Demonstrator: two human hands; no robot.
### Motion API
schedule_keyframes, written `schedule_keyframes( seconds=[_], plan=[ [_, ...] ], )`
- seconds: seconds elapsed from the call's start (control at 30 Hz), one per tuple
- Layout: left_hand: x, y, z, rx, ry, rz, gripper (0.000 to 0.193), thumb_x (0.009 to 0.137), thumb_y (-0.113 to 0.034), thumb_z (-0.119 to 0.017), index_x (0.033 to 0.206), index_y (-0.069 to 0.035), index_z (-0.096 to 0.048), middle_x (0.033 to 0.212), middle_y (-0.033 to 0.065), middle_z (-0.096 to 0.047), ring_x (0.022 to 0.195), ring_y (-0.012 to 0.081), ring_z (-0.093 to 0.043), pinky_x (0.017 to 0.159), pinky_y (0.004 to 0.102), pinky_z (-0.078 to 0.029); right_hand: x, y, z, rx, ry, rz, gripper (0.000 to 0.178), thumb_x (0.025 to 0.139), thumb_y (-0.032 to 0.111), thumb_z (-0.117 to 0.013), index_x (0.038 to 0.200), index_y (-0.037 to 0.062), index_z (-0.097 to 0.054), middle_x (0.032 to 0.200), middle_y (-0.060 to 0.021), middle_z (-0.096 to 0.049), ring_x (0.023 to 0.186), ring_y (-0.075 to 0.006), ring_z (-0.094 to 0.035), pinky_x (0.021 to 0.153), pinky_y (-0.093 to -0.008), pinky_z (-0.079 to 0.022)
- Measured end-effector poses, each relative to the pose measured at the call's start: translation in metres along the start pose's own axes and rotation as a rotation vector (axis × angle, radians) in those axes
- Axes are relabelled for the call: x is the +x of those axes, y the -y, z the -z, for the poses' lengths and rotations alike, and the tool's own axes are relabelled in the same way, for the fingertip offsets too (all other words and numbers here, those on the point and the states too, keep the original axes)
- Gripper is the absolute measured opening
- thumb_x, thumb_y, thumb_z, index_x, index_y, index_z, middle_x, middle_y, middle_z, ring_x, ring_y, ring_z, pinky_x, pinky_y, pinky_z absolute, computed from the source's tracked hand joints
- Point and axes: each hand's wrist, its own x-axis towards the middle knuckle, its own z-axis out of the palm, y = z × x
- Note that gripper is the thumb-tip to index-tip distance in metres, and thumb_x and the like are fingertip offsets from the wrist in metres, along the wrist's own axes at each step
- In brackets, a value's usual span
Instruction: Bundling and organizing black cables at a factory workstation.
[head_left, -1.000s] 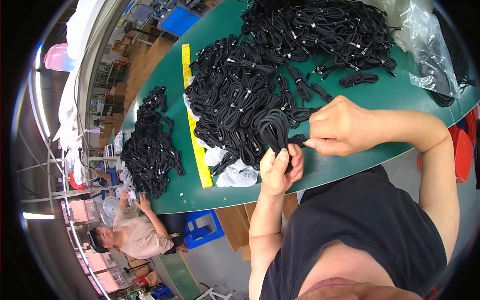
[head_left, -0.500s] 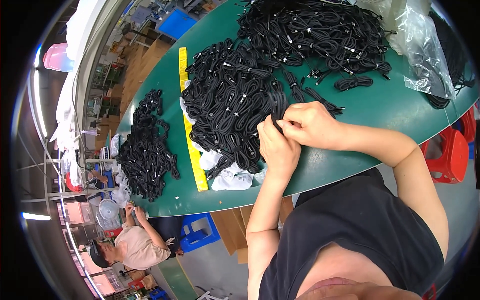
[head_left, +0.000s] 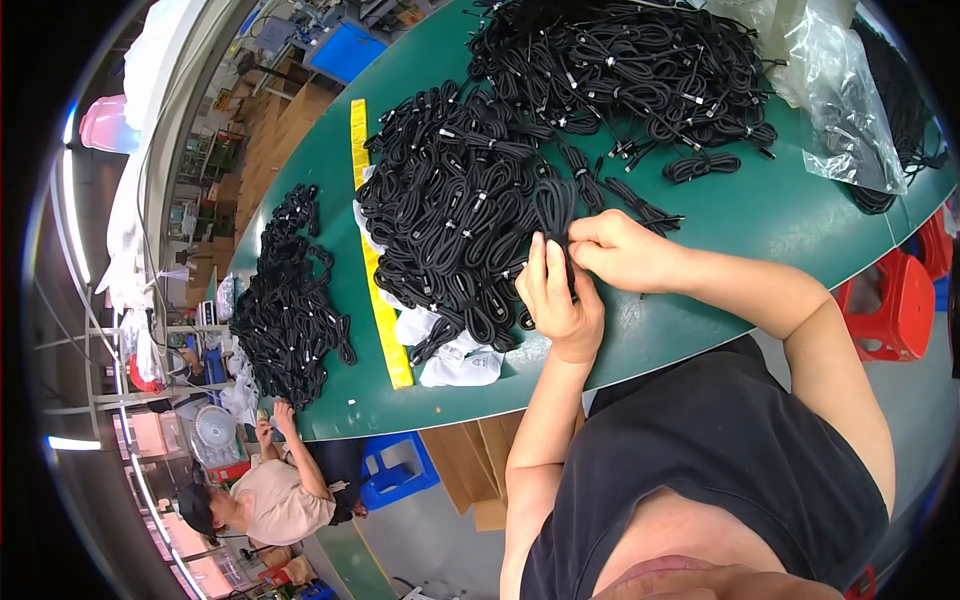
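A looped bundle of black cable (head_left: 555, 203) stands up between my hands at the near side of a large cable pile. My left hand (head_left: 562, 300) is closed round its lower part, the fingers lying along the front. From the right, my right hand (head_left: 615, 245) pinches at the bundle's side; what its fingertips grip there is partly hidden. The large pile of coiled black cables (head_left: 450, 200), many with small silvery connectors, lies just left of my hands. Behind it spreads a second heap of cables (head_left: 620, 70). A few single coils, one of them a tied cable (head_left: 702, 167), lie right of the bundle.
A yellow strip (head_left: 378, 270) runs along the pile's left side on the green table (head_left: 680, 330). White bags (head_left: 462, 362) lie under the pile's near edge. Further left is another cable heap (head_left: 290, 300), near a seated co-worker (head_left: 270, 500). Clear plastic bag (head_left: 850, 110) lies far right.
The bundle's loop now shows wider and more upright above my hands. My left fingers have straightened along it, and my right hand has shifted slightly lower and apart from the left.
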Motion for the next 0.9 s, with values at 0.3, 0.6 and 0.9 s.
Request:
schedule_keyframes(
  seconds=[0.3,0.6,0.9],
  plan=[
    [-0.001,0.014,0.022,-1.249,0.125,0.861,0.025,0.087,-0.005,-0.051,0.111,0.003,-0.049,0.099,0.0143,-0.056,0.069,0.0143,-0.054,0.058,0.0222,-0.045,-0.003,0.004,0.026,0.505,-0.065,-0.243,0.059,0.089,0.042,-0.049,0.127,-0.0018,-0.041,0.079,-0.0038,-0.057,0.057,-0.0074,-0.051,0.05,-0.0214,-0.044],
    [-0.02,-0.001,0.04,-1.084,0.597,0.918,0.026,0.093,-0.014,-0.044,0.114,0.0,-0.042,0.096,0.0089,-0.054,0.065,0.0078,-0.047,0.055,0.0203,-0.04,-0.016,-0.002,0.028,0.474,0.06,-0.179,0.029,0.092,0.027,-0.046,0.102,0.0021,-0.058,0.076,-0.0024,-0.059,0.06,-0.0057,-0.053,0.051,-0.0209,-0.046],
    [-0.019,0.009,0.076,-0.965,0.936,0.978,0.029,0.09,-0.007,-0.045,0.118,0.0,-0.044,0.091,0.0064,-0.058,0.063,0.0076,-0.048,0.053,0.0196,-0.041,-0.061,-0.019,0.034,0.126,0.099,-0.151,0.026,0.092,0.017,-0.045,0.103,-0.0031,-0.057,0.077,-0.0104,-0.062,0.057,-0.0132,-0.06,0.052,-0.0254,-0.05]
  ],
)
